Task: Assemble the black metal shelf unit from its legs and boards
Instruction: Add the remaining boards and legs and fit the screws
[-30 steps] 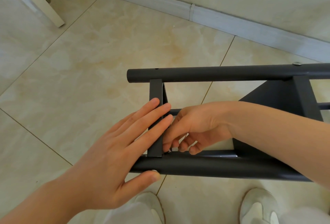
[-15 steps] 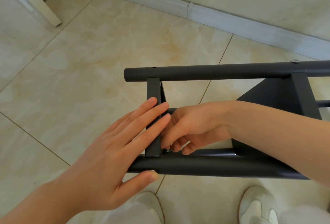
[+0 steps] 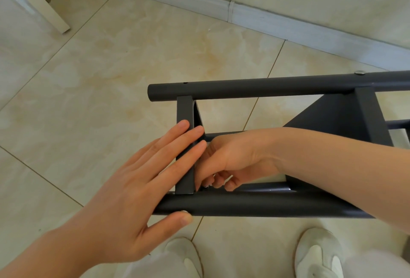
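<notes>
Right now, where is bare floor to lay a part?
Free: tiles left of the end board, and between the far leg and baseboard. Crowded: the near leg corner, where left hand presses the board and right hand pinches a fastener.

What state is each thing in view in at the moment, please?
Shelf unit, lying on its side, partly assembled.
End board, set between near leg and far leg.
Left hand, flat, pressing the end board.
Right hand, fingers curled on a small silvery fastener at the joint.
Screw in far leg, seated.
</notes>
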Tool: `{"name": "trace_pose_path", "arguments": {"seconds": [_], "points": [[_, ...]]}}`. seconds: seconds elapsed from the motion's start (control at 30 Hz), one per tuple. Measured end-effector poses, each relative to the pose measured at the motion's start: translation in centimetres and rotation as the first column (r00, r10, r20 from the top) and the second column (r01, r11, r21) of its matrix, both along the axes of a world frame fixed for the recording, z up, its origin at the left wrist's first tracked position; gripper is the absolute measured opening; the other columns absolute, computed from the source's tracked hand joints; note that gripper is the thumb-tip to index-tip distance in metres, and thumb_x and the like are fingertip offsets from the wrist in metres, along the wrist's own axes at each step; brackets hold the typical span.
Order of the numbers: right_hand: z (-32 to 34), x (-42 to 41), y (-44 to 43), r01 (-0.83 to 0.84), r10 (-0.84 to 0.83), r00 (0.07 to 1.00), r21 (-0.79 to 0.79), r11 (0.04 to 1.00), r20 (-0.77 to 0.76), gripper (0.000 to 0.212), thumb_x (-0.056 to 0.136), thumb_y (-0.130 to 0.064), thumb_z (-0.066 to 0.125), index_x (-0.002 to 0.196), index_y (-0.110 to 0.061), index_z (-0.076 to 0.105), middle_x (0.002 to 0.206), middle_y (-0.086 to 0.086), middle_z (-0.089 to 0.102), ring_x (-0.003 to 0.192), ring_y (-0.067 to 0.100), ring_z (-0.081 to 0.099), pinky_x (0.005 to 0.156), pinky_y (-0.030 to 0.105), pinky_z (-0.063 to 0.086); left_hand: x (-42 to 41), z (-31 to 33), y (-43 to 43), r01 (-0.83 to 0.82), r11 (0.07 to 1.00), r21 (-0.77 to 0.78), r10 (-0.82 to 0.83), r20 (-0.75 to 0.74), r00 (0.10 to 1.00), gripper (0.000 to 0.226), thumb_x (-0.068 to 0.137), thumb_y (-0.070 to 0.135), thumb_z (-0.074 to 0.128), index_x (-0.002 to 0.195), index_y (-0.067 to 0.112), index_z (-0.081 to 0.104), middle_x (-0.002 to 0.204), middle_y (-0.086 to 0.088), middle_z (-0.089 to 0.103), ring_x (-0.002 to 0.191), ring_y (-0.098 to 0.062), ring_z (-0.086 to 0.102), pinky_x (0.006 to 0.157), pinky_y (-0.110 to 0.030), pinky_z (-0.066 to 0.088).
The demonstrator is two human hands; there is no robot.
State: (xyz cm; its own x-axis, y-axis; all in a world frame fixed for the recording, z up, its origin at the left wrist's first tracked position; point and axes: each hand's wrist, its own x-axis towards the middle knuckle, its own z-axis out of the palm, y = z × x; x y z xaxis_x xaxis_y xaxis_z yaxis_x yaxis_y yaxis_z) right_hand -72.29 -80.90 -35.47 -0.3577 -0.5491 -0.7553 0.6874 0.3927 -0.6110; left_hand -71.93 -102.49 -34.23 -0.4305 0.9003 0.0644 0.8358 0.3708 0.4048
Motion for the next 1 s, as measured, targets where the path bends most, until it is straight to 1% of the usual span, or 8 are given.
{"name": "trace_pose_path", "arguments": {"seconds": [0.13,0.23,0.53,0.67,0.77,0.83,0.93,1.0], "points": [[0.2,-0.1,0.2,-0.014,0.012,0.999,0.034,0.999,0.05,0.016,0.088,-0.025,0.067,0.075,-0.018,0.072,0.071,-0.003,0.05,0.065,0.011,0.038,0.063,0.024,0.03,0.0,0.0,0.0,0.001,1.0,0.003,-0.001,0.002,1.0,0.071,0.104,0.053,0.029,0.157,0.008,0.025,0.167,-0.004,0.019,0.155,-0.028,0.014,0.122,-0.038,0.021],[0.3,-0.1,0.3,0.009,-0.007,0.996,-0.015,1.0,0.086,0.008,0.087,-0.018,0.069,0.081,-0.017,0.066,0.075,-0.002,0.053,0.069,0.011,0.042,0.068,0.026,0.033,0.0,-0.1,0.0,0.0,1.0,0.002,0.0,0.002,1.0,0.07,0.104,0.053,0.029,0.157,0.007,0.026,0.167,-0.005,0.02,0.155,-0.028,0.015,0.121,-0.041,0.023],[-0.1,-0.1,0.2,0.026,-0.025,0.996,-0.019,0.999,0.084,0.02,0.086,-0.015,0.07,0.067,-0.018,0.065,0.068,-0.003,0.054,0.065,0.01,0.044,0.065,0.023,0.036,0.0,0.0,0.0,-0.011,1.0,-0.01,0.011,0.003,1.0,0.07,0.103,0.053,0.03,0.157,0.009,0.026,0.167,-0.003,0.019,0.155,-0.028,0.014,0.12,-0.042,0.023],[-0.1,0.2,0.2,0.038,-0.036,0.996,-0.016,0.999,0.085,0.013,0.087,-0.018,0.068,0.075,-0.015,0.07,0.075,0.002,0.056,0.071,0.013,0.046,0.076,0.027,0.038,0.2,0.0,0.0,-0.03,1.0,0.007,0.03,0.016,0.999,0.07,0.102,0.054,0.033,0.158,0.014,0.025,0.168,0.001,0.018,0.155,-0.023,0.013,0.122,-0.038,0.02],[0.9,0.3,0.6,0.035,-0.034,0.999,0.03,0.999,-0.032,0.023,0.09,-0.023,0.067,0.104,-0.005,0.071,0.09,0.007,0.057,0.082,0.019,0.051,0.081,0.031,0.045,0.7,-0.1,-0.2,-0.121,0.991,0.055,0.115,0.104,0.988,0.068,0.1,0.053,0.043,0.157,0.019,0.029,0.168,0.007,0.017,0.155,-0.018,0.012,0.122,-0.033,0.019],[2.0,0.5,1.0,0.013,-0.005,0.994,0.068,0.998,-0.113,0.03,0.092,-0.03,0.065,0.114,-0.01,0.068,0.089,0.005,0.062,0.081,0.017,0.057,0.079,0.029,0.051,1.2,-0.2,-0.3,-0.193,0.977,0.087,0.174,0.194,0.965,0.07,0.095,0.049,0.053,0.156,0.023,0.033,0.168,0.011,0.016,0.155,-0.015,0.011,0.12,-0.029,0.019],[3.6,1.5,2.0,-0.037,0.064,0.978,0.135,0.99,-0.199,0.028,0.094,-0.039,0.062,0.114,-0.021,0.067,0.1,0.002,0.071,0.091,0.015,0.068,0.088,0.03,0.057,2.0,-0.4,-0.5,-0.296,0.945,0.141,0.243,0.304,0.921,0.074,0.089,0.049,0.06,0.156,0.037,0.032,0.166,0.02,0.014,0.152,-0.003,0.014,0.116,-0.015,0.026],[4.6,2.6,2.8,-0.055,0.11,0.959,0.209,0.976,-0.262,0.027,0.094,-0.044,0.06,0.111,-0.026,0.069,0.103,-0.006,0.072,0.097,0.011,0.068,0.09,0.03,0.056,2.6,-0.6,-0.6,-0.429,0.892,0.143,0.337,0.424,0.841,0.084,0.081,0.056,0.066,0.154,0.051,0.024,0.162,0.03,0.016,0.147,0.009,0.02,0.11,-0.017,0.033]]}}
